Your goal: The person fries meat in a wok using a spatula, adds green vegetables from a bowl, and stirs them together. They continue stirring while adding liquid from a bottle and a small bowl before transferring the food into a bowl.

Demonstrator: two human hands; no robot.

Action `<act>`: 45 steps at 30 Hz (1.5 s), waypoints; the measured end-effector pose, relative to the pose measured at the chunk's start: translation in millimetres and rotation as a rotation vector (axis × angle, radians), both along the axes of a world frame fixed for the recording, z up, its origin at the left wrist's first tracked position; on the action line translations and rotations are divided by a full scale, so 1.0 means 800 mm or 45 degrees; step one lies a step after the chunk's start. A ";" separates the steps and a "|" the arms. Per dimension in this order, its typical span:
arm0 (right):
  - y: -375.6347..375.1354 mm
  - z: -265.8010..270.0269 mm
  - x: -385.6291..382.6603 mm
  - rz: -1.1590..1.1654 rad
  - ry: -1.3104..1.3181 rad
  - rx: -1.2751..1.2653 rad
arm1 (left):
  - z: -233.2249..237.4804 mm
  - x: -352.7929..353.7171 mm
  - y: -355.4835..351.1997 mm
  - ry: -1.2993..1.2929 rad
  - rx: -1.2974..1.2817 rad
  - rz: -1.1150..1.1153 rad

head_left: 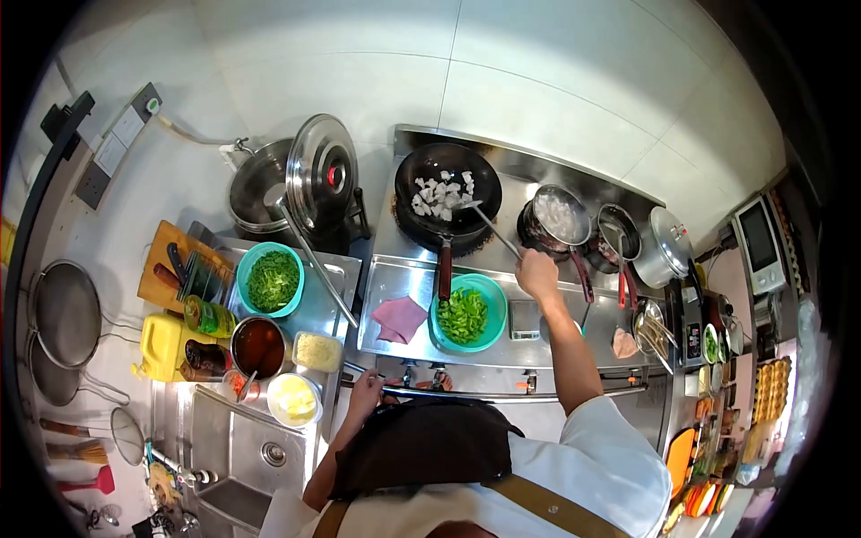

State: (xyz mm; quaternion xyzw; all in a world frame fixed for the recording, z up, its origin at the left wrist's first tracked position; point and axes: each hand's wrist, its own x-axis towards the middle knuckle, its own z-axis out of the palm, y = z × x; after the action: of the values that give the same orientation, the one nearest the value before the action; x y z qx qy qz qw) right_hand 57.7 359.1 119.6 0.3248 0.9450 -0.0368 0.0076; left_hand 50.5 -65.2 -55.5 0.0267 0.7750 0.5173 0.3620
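White wall tiles back a steel cooking surface (pixel 395 278) seen from above. The right hand's (pixel 538 273) fingers are clenched around the end of a ladle (pixel 493 229), whose thin handle runs up and left from the middle of the frame, its tip lying among white pieces in a black wok (pixel 421 161) at upper centre. Just below and left of that hand stands a green bowl (pixel 496 314) of chopped greens, with a pink cloth (pixel 399 318) beside it. To the right of the wok sits a saucepan (pixel 558 217).

The left hand (pixel 368 390) rests at the rail (pixel 502 392) along the front edge; I cannot tell whether its fingers grip it. Farther left are a second bowl (pixel 247 264) of greens, a tilted steel lid (pixel 321 172) and a sink (pixel 224 430).
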 end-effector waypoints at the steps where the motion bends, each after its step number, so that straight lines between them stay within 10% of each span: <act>1: -0.006 0.000 0.001 -0.033 0.066 -0.057 | -0.001 0.001 -0.002 -0.005 0.037 0.020; 45: -0.028 -0.022 -0.029 -0.092 0.276 -0.165 | 0.007 0.016 -0.005 0.016 0.018 0.013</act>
State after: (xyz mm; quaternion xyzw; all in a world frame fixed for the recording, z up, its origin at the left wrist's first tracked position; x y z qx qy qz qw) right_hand 34.8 336.8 102.2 0.3516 0.9236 -0.1328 -0.0751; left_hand 63.6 -69.0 -49.7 0.0286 0.7736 0.5245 0.3543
